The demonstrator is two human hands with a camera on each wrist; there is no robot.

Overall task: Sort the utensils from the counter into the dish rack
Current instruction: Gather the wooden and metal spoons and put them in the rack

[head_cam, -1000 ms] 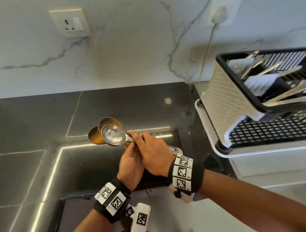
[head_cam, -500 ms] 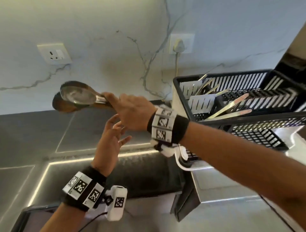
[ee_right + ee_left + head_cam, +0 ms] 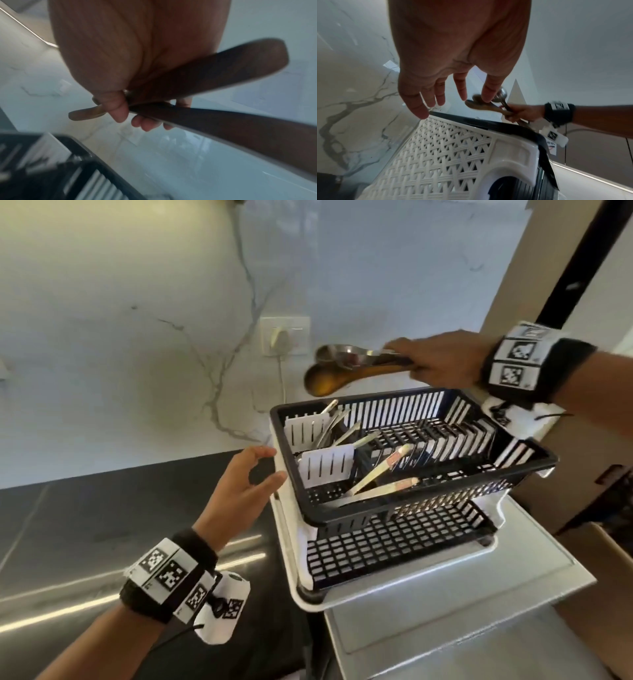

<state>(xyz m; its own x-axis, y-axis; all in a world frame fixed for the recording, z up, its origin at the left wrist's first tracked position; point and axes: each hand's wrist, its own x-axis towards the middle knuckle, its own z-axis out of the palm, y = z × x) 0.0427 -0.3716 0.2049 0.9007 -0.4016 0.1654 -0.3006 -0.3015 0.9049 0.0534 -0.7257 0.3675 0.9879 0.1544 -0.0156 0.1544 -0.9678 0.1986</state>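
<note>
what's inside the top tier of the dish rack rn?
Inside the dish rack top tier: metal utensils in the white caddy, two pale flat utensils lying slanted. Their lower ends are hidden.

My right hand [image 3: 442, 359] is gripping a metal spoon [image 3: 342, 356] and wooden spoon [image 3: 329, 380] above the dish rack [image 3: 411, 522]'s back edge; my left hand [image 3: 239, 491] is hovering, fingers loose, beside its left edge.

The head camera looks down from above at the dish rack [image 3: 411, 518] and dark counter [image 3: 102, 508], wall behind. The left wrist camera sits low beside the rack's white lattice side [image 3: 445, 155], facing up along the fingers. The right wrist camera looks close along its palm. All 3 share the rack's black rim.
</note>
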